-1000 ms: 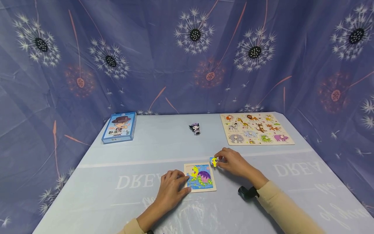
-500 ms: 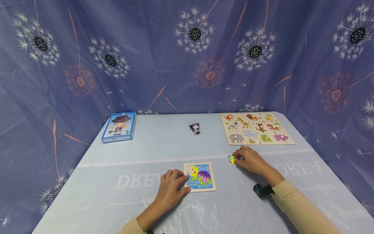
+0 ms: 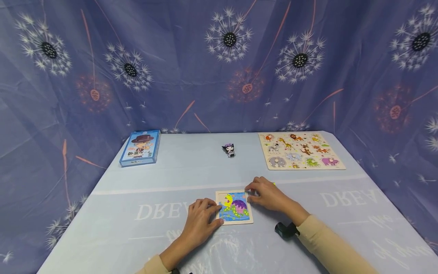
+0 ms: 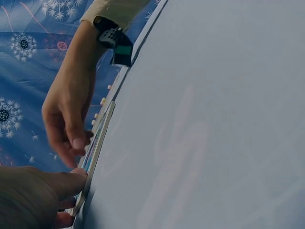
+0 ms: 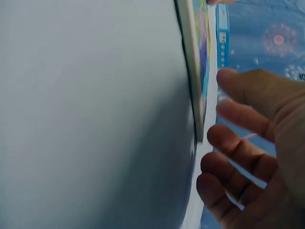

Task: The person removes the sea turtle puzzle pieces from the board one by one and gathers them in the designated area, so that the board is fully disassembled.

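Note:
A small square jigsaw puzzle [image 3: 239, 209] in a pale wooden frame lies on the table, its picture a yellow creature with a purple shell. My left hand [image 3: 202, 220] holds the frame at its left side, thumb at the lower corner and fingers over the edge; the left wrist view has the thumb [image 4: 71, 183] against the frame's edge. My right hand [image 3: 268, 194] is at the upper right corner, fingers bent and apart, nothing between them. In the right wrist view its fingertips [image 5: 226, 78] are beside the frame's edge. A loose yellow puzzle piece [image 3: 273, 183] peeks out behind that hand, mostly hidden.
A blue box [image 3: 140, 148] with a hatted cartoon figure stands at the back left. A small black and white figurine [image 3: 229, 150] is at the back middle. Behind on the right lies a wooden animal peg board [image 3: 302, 152]. A patterned curtain [image 3: 191, 68] hangs behind the table.
My right hand carried the yellow puzzle piece to the right, let it go on the table, and came back left to the puzzle's upper right corner. The left hand has stayed put.

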The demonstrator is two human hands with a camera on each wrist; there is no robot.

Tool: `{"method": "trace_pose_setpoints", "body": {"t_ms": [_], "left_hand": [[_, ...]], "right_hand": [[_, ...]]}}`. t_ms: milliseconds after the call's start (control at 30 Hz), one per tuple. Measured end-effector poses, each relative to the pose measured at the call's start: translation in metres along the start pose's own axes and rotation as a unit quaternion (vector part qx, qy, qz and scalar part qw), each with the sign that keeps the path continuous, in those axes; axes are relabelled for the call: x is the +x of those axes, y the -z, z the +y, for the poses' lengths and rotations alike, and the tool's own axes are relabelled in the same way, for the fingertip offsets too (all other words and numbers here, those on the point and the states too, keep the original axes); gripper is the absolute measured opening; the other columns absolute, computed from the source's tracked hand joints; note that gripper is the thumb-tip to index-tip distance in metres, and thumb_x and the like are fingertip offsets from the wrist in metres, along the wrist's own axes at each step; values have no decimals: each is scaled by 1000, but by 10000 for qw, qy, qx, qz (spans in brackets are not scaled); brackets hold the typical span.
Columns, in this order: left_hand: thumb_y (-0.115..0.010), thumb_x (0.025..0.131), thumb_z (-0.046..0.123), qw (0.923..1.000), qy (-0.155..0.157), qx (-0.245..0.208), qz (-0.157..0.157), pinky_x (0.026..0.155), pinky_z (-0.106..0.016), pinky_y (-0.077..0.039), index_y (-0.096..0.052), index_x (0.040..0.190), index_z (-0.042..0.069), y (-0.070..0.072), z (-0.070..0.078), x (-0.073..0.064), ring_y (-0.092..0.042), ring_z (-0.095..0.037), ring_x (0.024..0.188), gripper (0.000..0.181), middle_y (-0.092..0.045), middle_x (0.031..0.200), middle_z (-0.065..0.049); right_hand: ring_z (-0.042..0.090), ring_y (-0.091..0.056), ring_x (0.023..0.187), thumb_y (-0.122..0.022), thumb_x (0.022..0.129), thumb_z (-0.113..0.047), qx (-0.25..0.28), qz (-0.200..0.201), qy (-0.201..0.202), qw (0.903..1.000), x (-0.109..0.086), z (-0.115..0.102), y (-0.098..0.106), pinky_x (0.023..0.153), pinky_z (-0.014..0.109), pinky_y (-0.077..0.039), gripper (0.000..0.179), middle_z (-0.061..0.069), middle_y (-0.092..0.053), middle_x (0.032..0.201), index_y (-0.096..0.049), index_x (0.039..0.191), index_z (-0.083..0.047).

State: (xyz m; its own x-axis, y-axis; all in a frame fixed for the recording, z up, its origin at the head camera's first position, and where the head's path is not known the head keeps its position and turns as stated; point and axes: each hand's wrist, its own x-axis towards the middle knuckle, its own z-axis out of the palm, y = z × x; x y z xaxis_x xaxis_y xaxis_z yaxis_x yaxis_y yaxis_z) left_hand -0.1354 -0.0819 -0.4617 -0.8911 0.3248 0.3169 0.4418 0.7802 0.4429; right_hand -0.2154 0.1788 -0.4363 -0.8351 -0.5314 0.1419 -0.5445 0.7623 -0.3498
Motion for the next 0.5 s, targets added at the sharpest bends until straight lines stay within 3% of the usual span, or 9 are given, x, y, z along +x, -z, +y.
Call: {"method": "trace_pose_setpoints", "body": {"t_ms": [167, 333, 500], "left_hand": [[-74, 78, 33, 10000, -36, 67, -13, 94, -52, -35, -70, 113, 15, 0, 0, 0, -47, -19, 106, 40, -58, 109, 1], [-75, 77, 33, 9999, -70, 79, 35, 95, -51, -35, -71, 111, 14, 1, 1, 0, -47, -19, 106, 39, -58, 108, 1], [-75, 76, 30, 9998, -150, 9, 158, 94, -49, -35, -71, 108, 17, 0, 6, 5, -47, -18, 104, 35, -57, 105, 1]], "right_hand": [[8, -42, 79, -69, 85, -30, 303, -495, 316, 9978, 15, -13, -7, 68, 22, -35, 28, -6, -55, 89, -69, 112, -21], [8, -42, 82, -68, 86, -31, 111, -957, 543, 9939, 27, -17, -7, 71, 23, -37, 33, -7, -53, 92, -66, 118, -27], [8, -43, 82, -69, 85, -29, 17, -1142, 632, 9914, 33, -16, -8, 71, 22, -37, 34, -4, -53, 92, -66, 119, -26]]}}
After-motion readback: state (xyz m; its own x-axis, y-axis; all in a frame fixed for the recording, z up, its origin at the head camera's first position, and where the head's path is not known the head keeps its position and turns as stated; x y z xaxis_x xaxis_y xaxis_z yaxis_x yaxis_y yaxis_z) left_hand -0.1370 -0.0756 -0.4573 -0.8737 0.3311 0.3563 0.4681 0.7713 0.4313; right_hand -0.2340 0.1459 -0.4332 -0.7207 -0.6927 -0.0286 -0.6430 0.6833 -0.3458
